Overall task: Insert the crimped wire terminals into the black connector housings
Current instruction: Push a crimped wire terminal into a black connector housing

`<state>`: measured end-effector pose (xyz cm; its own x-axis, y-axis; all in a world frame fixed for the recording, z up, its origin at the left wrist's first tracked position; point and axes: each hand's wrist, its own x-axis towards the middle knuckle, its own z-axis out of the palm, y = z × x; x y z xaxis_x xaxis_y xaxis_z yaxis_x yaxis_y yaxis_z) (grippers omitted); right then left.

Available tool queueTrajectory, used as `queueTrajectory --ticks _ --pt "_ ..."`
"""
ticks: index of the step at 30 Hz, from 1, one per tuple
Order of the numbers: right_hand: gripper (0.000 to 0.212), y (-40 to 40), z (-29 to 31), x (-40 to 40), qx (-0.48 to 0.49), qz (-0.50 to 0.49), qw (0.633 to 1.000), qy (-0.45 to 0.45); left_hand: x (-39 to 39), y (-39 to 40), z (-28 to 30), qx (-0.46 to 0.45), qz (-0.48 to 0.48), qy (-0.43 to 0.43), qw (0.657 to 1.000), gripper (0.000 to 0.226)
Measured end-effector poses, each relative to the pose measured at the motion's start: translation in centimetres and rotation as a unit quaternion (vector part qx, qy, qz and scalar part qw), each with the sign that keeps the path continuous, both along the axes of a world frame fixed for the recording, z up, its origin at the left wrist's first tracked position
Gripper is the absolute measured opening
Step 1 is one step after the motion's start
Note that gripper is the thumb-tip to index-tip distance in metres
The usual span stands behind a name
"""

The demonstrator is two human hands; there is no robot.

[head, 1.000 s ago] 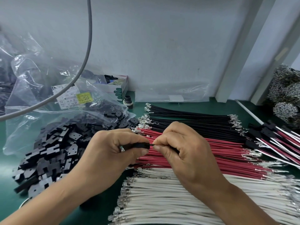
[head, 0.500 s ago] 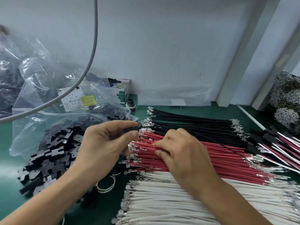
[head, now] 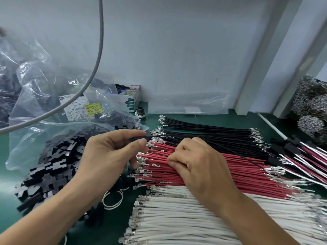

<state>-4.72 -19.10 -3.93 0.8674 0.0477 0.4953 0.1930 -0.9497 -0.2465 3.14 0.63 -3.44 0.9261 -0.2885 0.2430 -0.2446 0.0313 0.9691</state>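
My left hand (head: 106, 156) pinches a black connector housing (head: 140, 137) between thumb and forefinger, just left of the wire ends. A thin black wire (head: 238, 154) trails from the housing to the right, across the bundles. My right hand (head: 200, 167) lies on the red wires (head: 251, 175), and its curled thumb and forefinger pinch one red wire near its crimped end. Black wires (head: 203, 131) lie behind the red ones and white wires (head: 177, 220) in front. All have metal terminals at their ends.
A pile of loose black housings (head: 53, 165) spills from a clear plastic bag (head: 44, 110) at the left. Finished housings with wires (head: 300, 152) lie at the right. A small box (head: 131, 98) stands by the wall. A grey cable (head: 99, 50) hangs overhead. White rubber bands (head: 113, 198) lie on the green mat.
My hands have parted. My right hand let go of the black wire and dropped onto the red bundle. My left hand drew the housing up, with the black wire trailing.
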Motion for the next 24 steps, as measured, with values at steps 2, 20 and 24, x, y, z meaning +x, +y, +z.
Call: queueTrajectory --ticks 2,20,24 --pt "0.007 -0.1 0.1 -0.1 0.015 0.002 1.000 -0.006 0.1 0.0 -0.1 -0.003 -0.001 0.006 1.000 0.021" --pt "0.023 0.6 0.8 -1.0 0.119 0.053 0.984 -0.124 -0.1 0.1 0.6 -0.080 -0.155 0.172 0.969 0.035" --pt "0.022 0.6 0.9 -1.1 0.115 0.054 0.982 -0.142 -0.2 0.1 0.7 -0.085 -0.167 0.186 0.965 0.033"
